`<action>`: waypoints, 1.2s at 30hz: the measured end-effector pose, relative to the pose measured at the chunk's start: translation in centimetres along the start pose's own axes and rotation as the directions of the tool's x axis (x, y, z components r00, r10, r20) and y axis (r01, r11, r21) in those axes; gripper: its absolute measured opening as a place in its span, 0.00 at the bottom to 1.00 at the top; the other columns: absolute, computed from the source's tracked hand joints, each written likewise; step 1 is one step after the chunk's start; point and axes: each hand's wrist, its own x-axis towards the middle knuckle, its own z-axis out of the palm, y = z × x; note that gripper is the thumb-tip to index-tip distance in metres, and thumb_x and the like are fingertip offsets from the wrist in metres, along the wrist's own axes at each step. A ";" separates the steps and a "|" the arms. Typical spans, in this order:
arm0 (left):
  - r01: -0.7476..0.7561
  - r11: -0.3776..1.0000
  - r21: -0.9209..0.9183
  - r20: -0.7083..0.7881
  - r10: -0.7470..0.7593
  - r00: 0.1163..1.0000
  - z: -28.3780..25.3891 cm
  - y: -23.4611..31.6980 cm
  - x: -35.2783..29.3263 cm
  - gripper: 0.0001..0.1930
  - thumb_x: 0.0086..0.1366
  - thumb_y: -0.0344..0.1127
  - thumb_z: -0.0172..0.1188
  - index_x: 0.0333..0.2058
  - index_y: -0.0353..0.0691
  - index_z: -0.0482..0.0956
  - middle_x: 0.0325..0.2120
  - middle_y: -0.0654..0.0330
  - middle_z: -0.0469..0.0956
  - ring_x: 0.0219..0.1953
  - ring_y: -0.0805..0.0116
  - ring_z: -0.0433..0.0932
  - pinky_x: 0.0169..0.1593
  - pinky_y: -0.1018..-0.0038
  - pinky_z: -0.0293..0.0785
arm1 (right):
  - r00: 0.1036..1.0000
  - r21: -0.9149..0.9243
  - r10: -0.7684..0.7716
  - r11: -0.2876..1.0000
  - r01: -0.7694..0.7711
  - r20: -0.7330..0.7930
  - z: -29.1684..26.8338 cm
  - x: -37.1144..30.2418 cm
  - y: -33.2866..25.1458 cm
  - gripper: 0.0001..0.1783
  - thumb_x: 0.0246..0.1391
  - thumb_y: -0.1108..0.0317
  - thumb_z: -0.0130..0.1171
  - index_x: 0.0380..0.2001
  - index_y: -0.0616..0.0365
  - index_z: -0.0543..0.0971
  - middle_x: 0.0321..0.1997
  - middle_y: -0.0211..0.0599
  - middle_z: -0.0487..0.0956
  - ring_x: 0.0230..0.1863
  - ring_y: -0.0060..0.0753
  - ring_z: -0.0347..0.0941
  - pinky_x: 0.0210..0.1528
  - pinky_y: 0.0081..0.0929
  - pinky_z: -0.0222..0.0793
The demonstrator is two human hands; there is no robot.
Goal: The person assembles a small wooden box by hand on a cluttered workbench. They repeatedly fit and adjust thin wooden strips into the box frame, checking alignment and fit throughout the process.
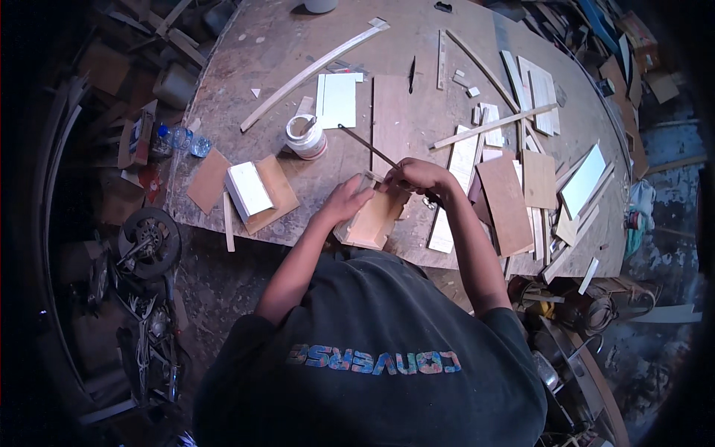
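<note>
A small open box (366, 220) of pale wood sits tilted near the front edge of the worktable, close to my body. My left hand (348, 200) grips its left wall near the far end. Over the far right corner of the box, my right hand (418, 179) is closed around a long thin stick (370, 147) with a dark tip, which points to the far left. The fingertips of both hands are close together, and what lies between them is partly hidden. Beyond my left hand stands an open white tub (306, 137) with a handle leaning in it.
Left of the tub, a white block (249, 188) rests on a brown panel (277, 195). A white sheet (337, 100) and a brown board (390, 112) lie beyond my hands. Several wood strips and boards (505, 205) are piled at right. Plastic bottles (182, 138) lie at the left edge.
</note>
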 end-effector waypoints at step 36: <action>0.515 0.505 -0.693 0.310 -0.436 0.845 -0.6 0.5 -0.8 0.25 0.67 0.61 0.55 0.49 0.47 0.78 0.36 0.62 0.82 0.35 0.69 0.81 0.32 0.67 0.78 | 0.891 0.710 0.272 0.700 0.077 -0.364 6.3 0.9 8.7 0.32 0.62 0.40 0.54 0.60 0.50 0.75 0.29 0.29 0.75 0.14 0.15 0.49 0.15 0.20 0.41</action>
